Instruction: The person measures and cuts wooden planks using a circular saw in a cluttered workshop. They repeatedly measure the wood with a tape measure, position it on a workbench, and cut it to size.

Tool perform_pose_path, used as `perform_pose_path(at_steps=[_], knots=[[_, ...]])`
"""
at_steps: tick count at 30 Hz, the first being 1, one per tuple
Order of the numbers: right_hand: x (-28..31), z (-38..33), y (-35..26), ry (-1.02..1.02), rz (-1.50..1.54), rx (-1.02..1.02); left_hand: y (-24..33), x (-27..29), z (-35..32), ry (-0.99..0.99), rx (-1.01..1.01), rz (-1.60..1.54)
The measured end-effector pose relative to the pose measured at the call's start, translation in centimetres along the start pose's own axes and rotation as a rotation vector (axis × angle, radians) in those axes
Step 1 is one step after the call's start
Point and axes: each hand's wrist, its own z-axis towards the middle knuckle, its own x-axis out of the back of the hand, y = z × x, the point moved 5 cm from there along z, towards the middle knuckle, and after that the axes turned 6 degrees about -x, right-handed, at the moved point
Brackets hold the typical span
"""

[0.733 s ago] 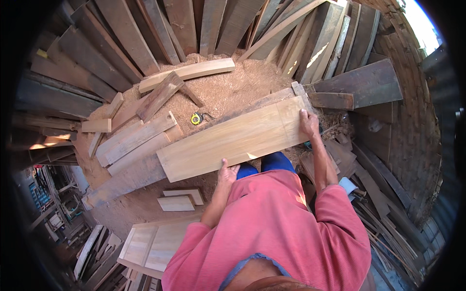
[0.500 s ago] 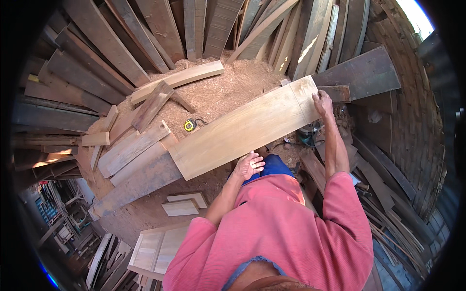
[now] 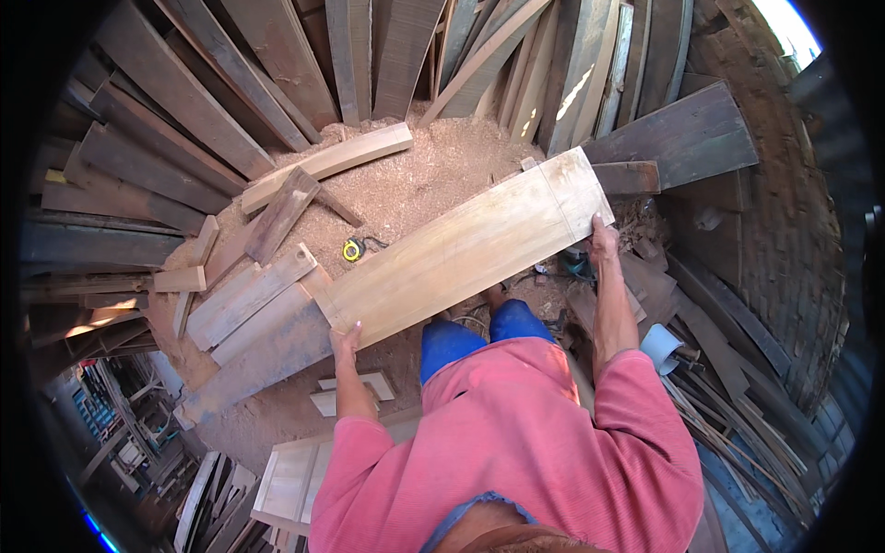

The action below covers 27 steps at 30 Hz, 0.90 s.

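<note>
The pale board (image 3: 461, 244) hangs over the long grey plank's (image 3: 249, 369) right part, the left hand (image 3: 347, 341) and right hand (image 3: 604, 241) grasping its near corners, presumably to balance its length. Beyond its far edge, a tape measure (image 3: 353, 249) rests on sawdust (image 3: 442, 170).

Pale tan board (image 3: 461, 247), pink shirt (image 3: 507, 424)

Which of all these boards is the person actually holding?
The wide pale board: left hand at its left end, right hand at its right. Neither hand touches the other boards.
</note>
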Motion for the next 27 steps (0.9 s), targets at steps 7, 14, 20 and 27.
perform_pose_path(at_steps=[7,14,20,27], knots=[[0.7,1.4,0.3,0.039,-0.019,0.114,1.2,-0.4,0.4,-0.006,0.034,-0.033],[-1.8,-1.5,-0.7,-0.110,0.346,-0.003,0.5,-0.7,0.2,0.015,-0.021,-0.024],[-4.9,-3.9,-1.4,-0.281,0.693,-0.105,2.4,-1.5,-0.6,0.037,0.005,0.001],[-4.3,-1.3,-2.3,-0.287,0.668,-0.020,3.1,-3.1,-2.1,0.038,-0.010,-0.097]])
